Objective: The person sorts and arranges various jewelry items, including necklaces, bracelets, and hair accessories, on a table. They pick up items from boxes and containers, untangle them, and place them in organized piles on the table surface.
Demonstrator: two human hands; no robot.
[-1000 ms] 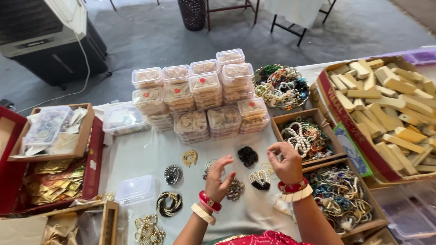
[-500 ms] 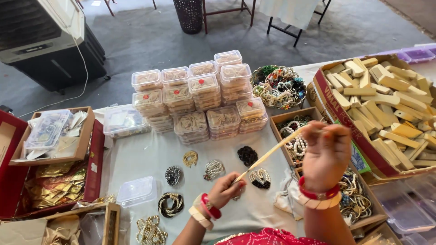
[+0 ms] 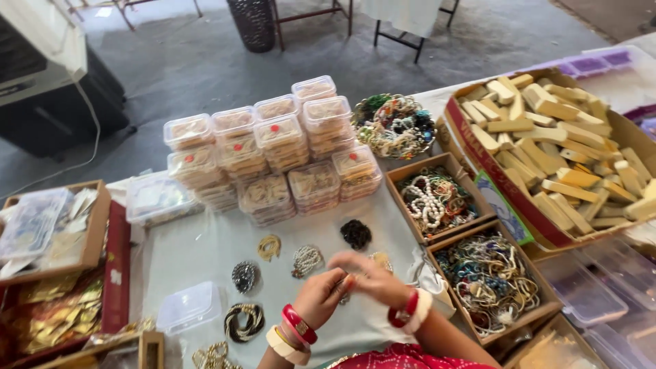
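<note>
My left hand (image 3: 318, 297) and my right hand (image 3: 374, 277) meet low over the white cloth (image 3: 191, 249), fingers pinched together. A bit of a thin jewellery strand (image 3: 345, 295) shows between them, and the right hand is motion-blurred. Both wrists carry red and cream bangles. Small coiled jewellery bunches lie on the cloth just beyond the hands: a black one (image 3: 357, 234), a silvery one (image 3: 307, 260), a golden one (image 3: 270, 246) and a dark one (image 3: 244, 275). A black-and-white coil (image 3: 244, 321) lies left of my left wrist.
Stacks of clear lidded boxes (image 3: 273, 147) stand behind the bunches. Right of them are a bowl of mixed beads (image 3: 394, 124), two cardboard trays of necklaces (image 3: 437, 201) (image 3: 488, 280) and a carton of yellow boxes (image 3: 560, 143). An empty clear tub (image 3: 188, 307) and a tray of packets (image 3: 48, 225) sit left.
Half a second ago my right hand was raised, stretching a golden strand up from the left hand. It has dropped back down, and both hands are now together over the cloth.
</note>
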